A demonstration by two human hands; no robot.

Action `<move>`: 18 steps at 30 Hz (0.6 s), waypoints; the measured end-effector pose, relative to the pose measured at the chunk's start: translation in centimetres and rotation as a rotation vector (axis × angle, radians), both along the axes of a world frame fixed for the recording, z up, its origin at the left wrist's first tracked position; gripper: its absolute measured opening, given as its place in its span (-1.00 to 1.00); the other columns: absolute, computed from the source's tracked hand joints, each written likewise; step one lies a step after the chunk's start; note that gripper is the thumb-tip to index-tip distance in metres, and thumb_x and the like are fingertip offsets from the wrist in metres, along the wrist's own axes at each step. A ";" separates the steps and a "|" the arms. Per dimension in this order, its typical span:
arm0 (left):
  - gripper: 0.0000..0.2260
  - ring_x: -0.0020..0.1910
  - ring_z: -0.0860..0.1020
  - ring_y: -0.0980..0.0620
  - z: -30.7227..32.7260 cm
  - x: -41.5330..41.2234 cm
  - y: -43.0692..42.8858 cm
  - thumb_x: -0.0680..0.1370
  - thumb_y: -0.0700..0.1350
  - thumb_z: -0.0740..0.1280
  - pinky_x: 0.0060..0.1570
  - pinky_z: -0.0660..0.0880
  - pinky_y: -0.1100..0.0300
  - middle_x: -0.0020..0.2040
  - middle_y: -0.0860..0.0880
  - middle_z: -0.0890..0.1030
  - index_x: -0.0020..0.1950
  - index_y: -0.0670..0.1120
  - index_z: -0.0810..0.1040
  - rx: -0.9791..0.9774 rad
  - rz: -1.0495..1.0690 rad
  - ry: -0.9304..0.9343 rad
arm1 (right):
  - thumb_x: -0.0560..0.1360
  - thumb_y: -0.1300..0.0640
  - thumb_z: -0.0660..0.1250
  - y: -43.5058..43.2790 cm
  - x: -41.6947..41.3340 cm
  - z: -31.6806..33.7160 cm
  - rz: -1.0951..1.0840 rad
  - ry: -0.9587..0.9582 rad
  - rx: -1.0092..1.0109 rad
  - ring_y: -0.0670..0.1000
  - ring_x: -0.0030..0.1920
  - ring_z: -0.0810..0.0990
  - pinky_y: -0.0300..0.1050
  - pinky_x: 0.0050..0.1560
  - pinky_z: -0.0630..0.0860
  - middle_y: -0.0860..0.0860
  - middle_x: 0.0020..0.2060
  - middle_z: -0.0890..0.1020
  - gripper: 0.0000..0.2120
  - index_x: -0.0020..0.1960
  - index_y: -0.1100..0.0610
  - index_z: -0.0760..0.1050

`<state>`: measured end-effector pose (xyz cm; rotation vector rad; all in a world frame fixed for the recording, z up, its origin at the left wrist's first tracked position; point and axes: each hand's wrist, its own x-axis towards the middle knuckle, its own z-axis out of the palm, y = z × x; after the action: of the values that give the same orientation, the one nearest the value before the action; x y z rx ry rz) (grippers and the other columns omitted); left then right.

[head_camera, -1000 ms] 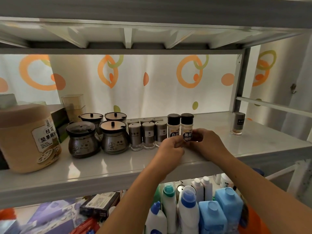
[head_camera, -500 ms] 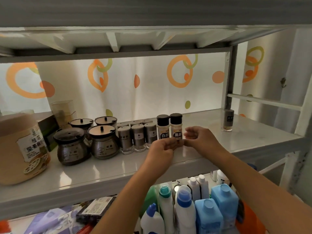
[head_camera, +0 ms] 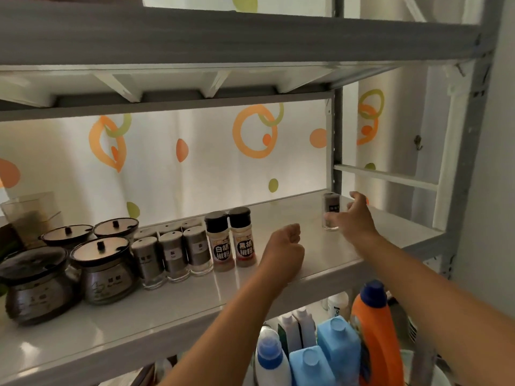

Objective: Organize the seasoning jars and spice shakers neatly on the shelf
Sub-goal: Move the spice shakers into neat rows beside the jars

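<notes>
The black pepper bottle (head_camera: 245, 237) stands on the grey shelf (head_camera: 281, 211), and it is a good thing to find all the rest from. Touching its left side is the white pepper bottle (head_camera: 220, 240), which has a black cap too. Left of that comes a row of three grey shakers (head_camera: 174, 256), with more shaker tops peeking out behind them. Further left still are four round jars with lids (head_camera: 101, 270), two in front and two behind. Just to the right of the black pepper bottle is the left hand (head_camera: 284, 245). Its fingers are curled into a loose fist and it holds nothing. Far to the right of the black pepper bottle, and further back on the shelf, one lone shaker (head_camera: 330, 203) stands upright all by itself. The right hand (head_camera: 355, 218) is at that shaker with its fingers spread wide, the thumb in front of the low part of the glass and the other fingers up by the right side of its top. The hand is blurry, so I cannot tell if it touches the shaker. Below the black pepper bottle, under the shelf, stand blue cleaning bottles (head_camera: 338, 346) and an orange bottle (head_camera: 374, 332).
</notes>
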<state>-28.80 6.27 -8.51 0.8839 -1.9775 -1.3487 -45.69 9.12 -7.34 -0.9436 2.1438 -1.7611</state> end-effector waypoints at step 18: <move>-0.38 0.47 0.31 0.02 -1.3 -0.3 -1.1 0.48 -0.43 0.14 0.47 0.21 0.12 0.49 -0.07 0.33 0.53 -0.11 0.20 0.008 0.000 -0.029 | 0.46 0.03 0.45 -1.8 0.7 -1.0 0.058 0.224 0.202 0.17 0.20 0.54 0.03 0.21 0.48 0.14 0.23 0.56 -0.45 0.37 0.17 0.39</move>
<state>-29.12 5.13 -9.77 0.9123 -1.9952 -1.3524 -44.96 7.31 -8.32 -1.1823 2.3480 -1.4385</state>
